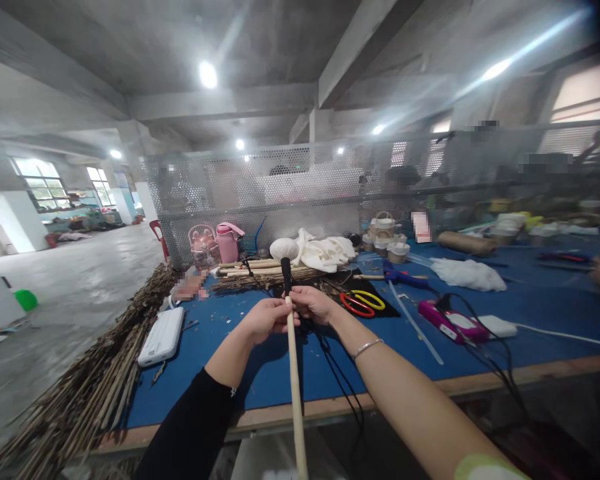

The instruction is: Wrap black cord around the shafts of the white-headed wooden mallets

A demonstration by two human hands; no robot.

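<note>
Grey concrete beams run above a blue-topped wooden table, where a long bundle of dry brown stalks lies along the left edge. Over its middle is a pale, straight wooden stick with black wrapping and a rounded white head; the head points toward the back edge, the tail passes over the front edge. Thumb and fingers of the left hand pinch the bare wood just below the wrapping; those of the right hand pinch at the wrapping's lower end. It looks light, stiff, somewhat top-heavy and perhaps slippery, so the joint seems the best hold. Whether the head is soft padding, I cannot tell.
</note>
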